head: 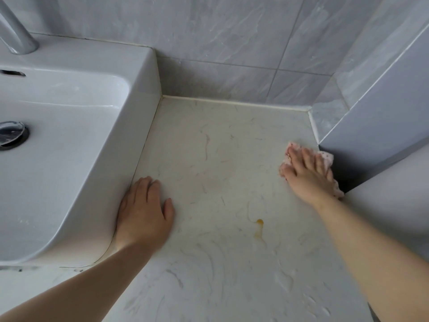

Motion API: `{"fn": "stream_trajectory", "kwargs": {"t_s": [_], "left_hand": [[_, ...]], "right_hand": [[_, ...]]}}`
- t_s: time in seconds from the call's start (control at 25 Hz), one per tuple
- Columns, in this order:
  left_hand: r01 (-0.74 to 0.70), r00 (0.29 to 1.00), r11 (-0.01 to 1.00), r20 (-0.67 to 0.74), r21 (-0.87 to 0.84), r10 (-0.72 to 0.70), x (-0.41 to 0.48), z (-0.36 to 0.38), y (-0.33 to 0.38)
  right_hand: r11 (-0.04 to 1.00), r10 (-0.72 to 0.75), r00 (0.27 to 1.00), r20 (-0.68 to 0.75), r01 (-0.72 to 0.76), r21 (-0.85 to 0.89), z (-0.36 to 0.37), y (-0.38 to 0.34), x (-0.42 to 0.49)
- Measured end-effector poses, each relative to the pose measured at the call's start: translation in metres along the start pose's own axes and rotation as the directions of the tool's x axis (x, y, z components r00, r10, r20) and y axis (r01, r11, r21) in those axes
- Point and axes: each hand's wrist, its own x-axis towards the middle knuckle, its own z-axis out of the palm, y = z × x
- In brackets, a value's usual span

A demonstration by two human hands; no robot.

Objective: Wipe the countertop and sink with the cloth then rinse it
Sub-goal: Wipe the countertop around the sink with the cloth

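Two bare forearms reach in from the lower edge over a pale, veined countertop (220, 159). Between them, near the front, a small yellow stain (259, 225) marks the surface, with a faint smear trailing toward the viewer.

The left hand (145, 211) lies flat and empty on the countertop, palm down and fingers loosely spread, its outer edge touching the curved base of the white sink (92, 147). The right hand (306, 175) presses down on a pink cloth (326, 158), fingers extended and splayed over it rather than curled around it; the cloth shows beyond the fingertips and along the far side of the hand. Cloth and hand sit at the countertop's right edge, just beside the foot of a grey panel (383, 124) that rises on that side.

Farther left, the sink's basin holds a chrome drain (10, 134), partly cut off by the frame, with an overflow slot (12, 73) above it on the back wall. The base of a chrome tap (19, 36) stands on the sink's rear ledge. Behind everything, grey marbled wall tiles (220, 43) meet the countertop along a pale sealant line.
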Motion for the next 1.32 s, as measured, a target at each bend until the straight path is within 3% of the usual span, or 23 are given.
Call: {"fn": "stream_trajectory", "kwargs": {"t_s": [0.08,0.16,0.24,0.48,0.64,0.72,0.84,0.92,1.04,1.12,1.16,1.32], "left_hand": [[-0.003,1.000,1.000,-0.012,-0.002,0.003,0.000,0.000,0.000],[0.005,1.000,1.000,-0.008,-0.004,-0.005,0.000,-0.001,0.000],[0.006,1.000,1.000,-0.008,-0.005,-0.006,0.000,0.000,0.000],[0.014,1.000,1.000,0.015,-0.015,-0.014,-0.001,-0.001,0.000],[0.011,1.000,1.000,0.001,-0.020,-0.011,-0.001,-0.001,0.000],[0.011,1.000,1.000,0.001,-0.023,-0.011,-0.001,-0.001,0.000],[0.013,1.000,1.000,0.004,-0.018,-0.013,-0.001,-0.003,0.001],[0.017,1.000,0.999,0.016,-0.030,-0.016,0.000,-0.002,0.000],[0.007,1.000,1.000,-0.004,-0.029,-0.007,0.000,-0.003,0.000],[0.006,1.000,1.000,-0.004,-0.021,-0.006,0.000,-0.004,0.001],[0.008,1.000,1.000,0.000,-0.017,-0.008,-0.001,-0.004,0.001],[0.015,1.000,1.000,0.012,-0.021,-0.015,0.000,-0.004,0.001]], "right_hand": [[1.000,-0.024,1.000,-0.019,0.023,-0.021,0.007,-0.002,-0.019],[0.984,-0.154,0.986,-0.061,0.147,-0.105,0.020,0.001,-0.072],[0.968,-0.215,0.977,-0.009,0.212,-0.135,0.024,0.011,-0.100],[1.000,-0.001,1.000,-0.010,0.001,0.007,0.011,0.001,-0.030],[0.944,-0.319,0.944,-0.083,0.308,-0.122,0.041,-0.001,-0.116],[0.921,-0.356,0.930,-0.086,0.334,-0.200,0.039,0.015,-0.100],[0.999,-0.038,0.998,-0.051,0.038,0.000,0.014,0.005,-0.034],[1.000,0.010,0.998,-0.060,-0.009,0.015,0.021,-0.012,-0.033],[0.948,-0.313,0.941,-0.132,0.302,-0.097,0.046,-0.013,-0.104],[0.921,-0.371,0.927,-0.058,0.360,-0.149,0.042,0.006,-0.115],[0.925,-0.343,0.937,-0.067,0.324,-0.199,0.038,0.014,-0.100],[1.000,0.011,0.997,-0.077,-0.012,-0.014,0.018,-0.005,-0.022]]}}
